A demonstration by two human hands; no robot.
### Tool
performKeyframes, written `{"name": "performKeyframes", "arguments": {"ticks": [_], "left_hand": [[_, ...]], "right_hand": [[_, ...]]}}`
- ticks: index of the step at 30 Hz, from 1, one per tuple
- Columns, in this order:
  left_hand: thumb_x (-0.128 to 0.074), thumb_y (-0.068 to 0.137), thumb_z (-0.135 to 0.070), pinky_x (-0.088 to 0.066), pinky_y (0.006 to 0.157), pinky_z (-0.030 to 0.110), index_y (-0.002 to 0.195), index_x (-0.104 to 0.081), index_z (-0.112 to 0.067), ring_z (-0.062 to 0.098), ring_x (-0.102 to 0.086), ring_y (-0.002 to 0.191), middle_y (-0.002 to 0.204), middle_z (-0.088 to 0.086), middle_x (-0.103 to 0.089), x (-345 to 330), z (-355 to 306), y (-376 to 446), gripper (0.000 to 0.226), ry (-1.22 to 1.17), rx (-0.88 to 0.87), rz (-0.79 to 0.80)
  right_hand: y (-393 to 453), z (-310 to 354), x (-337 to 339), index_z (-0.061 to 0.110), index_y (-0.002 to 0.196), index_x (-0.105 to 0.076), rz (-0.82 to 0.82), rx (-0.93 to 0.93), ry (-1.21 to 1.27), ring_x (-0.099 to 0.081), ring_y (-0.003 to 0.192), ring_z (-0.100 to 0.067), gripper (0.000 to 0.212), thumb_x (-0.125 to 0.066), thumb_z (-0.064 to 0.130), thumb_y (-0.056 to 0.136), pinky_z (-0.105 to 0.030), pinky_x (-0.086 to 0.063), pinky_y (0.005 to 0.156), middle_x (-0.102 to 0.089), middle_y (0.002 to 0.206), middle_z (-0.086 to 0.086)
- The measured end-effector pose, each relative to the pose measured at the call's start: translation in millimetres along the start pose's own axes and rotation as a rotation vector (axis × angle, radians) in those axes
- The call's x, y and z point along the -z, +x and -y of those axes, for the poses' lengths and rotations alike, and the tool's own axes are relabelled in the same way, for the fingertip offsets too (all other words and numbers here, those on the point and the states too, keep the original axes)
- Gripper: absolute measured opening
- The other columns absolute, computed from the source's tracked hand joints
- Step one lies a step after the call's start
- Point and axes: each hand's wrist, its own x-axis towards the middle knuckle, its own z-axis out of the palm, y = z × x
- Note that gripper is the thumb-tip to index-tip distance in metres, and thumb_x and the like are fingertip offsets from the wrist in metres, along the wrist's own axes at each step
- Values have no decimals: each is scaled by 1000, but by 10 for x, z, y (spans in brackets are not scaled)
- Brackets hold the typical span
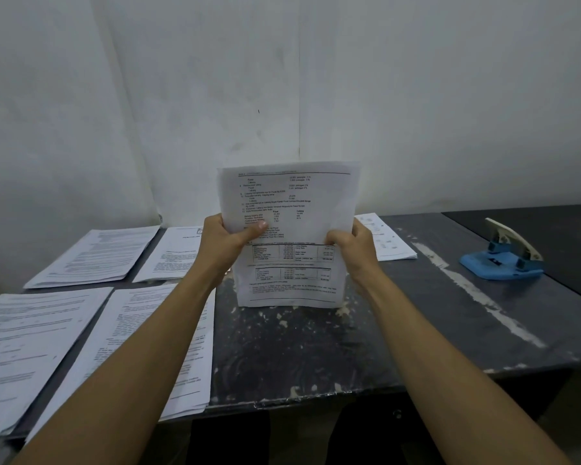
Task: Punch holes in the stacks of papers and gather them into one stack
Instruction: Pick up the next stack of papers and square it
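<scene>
Upright on the dark table (416, 313), a stack of papers (292, 209) stands on its bottom edge near the middle, held at both side edges. Left hand (227, 241) pinches the left margin with its thumb across the front; right hand (351, 246) curls round the right margin. Its sheets look light, thin and floppy, likely to slide out of line, so a firm grip at mid-height on both edges suits squaring them. Four other stacks (91, 256) lie flat at left, another (386, 239) behind. Well to the right sits the blue hole punch (503, 260). No containers show.
</scene>
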Motion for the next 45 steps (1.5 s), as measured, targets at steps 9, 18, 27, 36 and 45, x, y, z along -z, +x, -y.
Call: {"name": "performKeyframes", "arguments": {"ticks": [9,18,27,36,45], "left_hand": [[-82,80,-15,-57,62,19,97,-72,-22,5,-74,78,92,-13,-75,-31,-82,27,21,4,-51,1],[-85,75,-17,-62,72,28,101,-75,-18,13,-75,86,101,-4,-77,25,73,7,29,5,-18,15],[-85,73,-19,-59,66,22,101,-74,-17,11,-75,84,100,-4,-76,-2,63,-9,31,2,-8,31],[-86,73,-14,-59,66,23,97,-75,-20,12,-75,84,99,-6,-77,-40,77,4,26,-13,0,26],[-87,72,-15,-59,65,22,96,-76,-20,10,-74,82,97,-8,-77,-36,73,-5,27,1,4,12]], "right_hand": [[62,175,-49,7,73,-49,-125,-9,-21,-45,64,-20,11,-49,0,82,-30,-32,56,-49,70,-7],[0,63,-36,16,79,-49,-166,63,-20,-49,64,-11,17,-53,-1,76,-21,-38,52,-54,73,4],[-12,140,-133,15,88,-54,-187,127,13,-49,65,-10,21,-53,-4,79,-10,-37,44,-54,76,5],[-18,91,-135,17,83,-50,-88,87,2,-51,68,-10,23,-49,-5,80,-11,-39,45,-54,78,4],[43,36,-73,16,88,-52,-45,62,-17,-55,76,-14,23,-49,-4,79,-26,-44,61,-58,84,1]]}}
